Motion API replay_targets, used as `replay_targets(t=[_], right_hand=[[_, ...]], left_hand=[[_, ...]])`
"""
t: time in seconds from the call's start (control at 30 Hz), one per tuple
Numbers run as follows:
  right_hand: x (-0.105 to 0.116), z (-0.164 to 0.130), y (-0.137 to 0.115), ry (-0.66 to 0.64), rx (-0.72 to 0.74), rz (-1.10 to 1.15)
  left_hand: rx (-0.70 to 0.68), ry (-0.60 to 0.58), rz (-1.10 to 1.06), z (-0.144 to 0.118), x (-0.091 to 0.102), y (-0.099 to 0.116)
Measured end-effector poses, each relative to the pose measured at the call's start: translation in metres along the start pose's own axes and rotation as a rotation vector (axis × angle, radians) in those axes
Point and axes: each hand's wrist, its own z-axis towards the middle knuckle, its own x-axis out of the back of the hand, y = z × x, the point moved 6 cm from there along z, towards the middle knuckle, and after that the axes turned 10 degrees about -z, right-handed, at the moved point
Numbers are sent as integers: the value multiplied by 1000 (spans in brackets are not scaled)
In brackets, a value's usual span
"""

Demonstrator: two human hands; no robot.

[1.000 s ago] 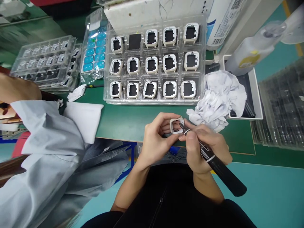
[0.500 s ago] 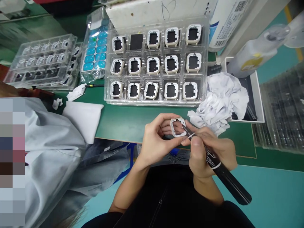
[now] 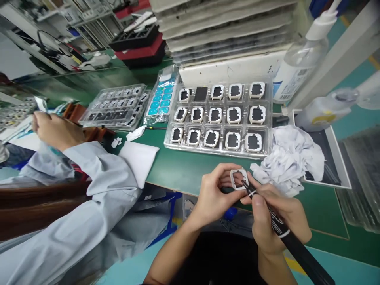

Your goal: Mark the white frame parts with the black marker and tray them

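- Holding steady since a second ago, the left hand point(image 3: 214, 194) still pinches the small white square plastic frame point(image 3: 239, 179) between fingertips and thumb, above the near edge of the table.
- Clenched around the thick black marker pen point(image 3: 292, 245), the right hand point(image 3: 274, 221) keeps the pen's tip against the frame's inner edge, as before.
- What has changed is the view: it has lifted, so the stack of grey trays point(image 3: 225, 27) at the back and the shelves of the room beyond now show.
- A co-worker's hand point(image 3: 56, 130) in a pale grey sleeve point(image 3: 97, 190) has come into sight at the left.
- Green matting covers the table point(image 3: 184, 170); the floor is teal.
- Behind the hands sits the clear plastic compartment tray point(image 3: 219, 148), nearly every pocket holding a white frame, one pocket in the back row showing only a black square.
- Crumpled white paper point(image 3: 293, 158) lies just beside the tray, at its right.
- A second clear tray point(image 3: 115, 107) and a bag of blue stickers point(image 3: 162, 99) lie to the left.
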Motion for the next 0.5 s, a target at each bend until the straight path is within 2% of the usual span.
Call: replay_targets(t=[0.07,0.13,0.2,0.27,0.37,0.43,0.5], right_hand=[[6,-4,4,58,7,-16],[12,-7,7,76,4,-53],[14,-9,11,40,-11,-84],[15,-9,11,45,-12,-82],[11,-9,8,93,19,-49],[7,-8,6,111,34,-49],[5,-9,6,155,61,-25]], left_hand=[[-5,-2,-15,-1,2,2],[-38,-1,7,-1,7,14],[-129,22,112,5,19,38],[-285,77,299,21,38,73],[-503,166,623,71,67,126],[-542,201,795,117,82,150],[-512,197,947,164,91,162]])
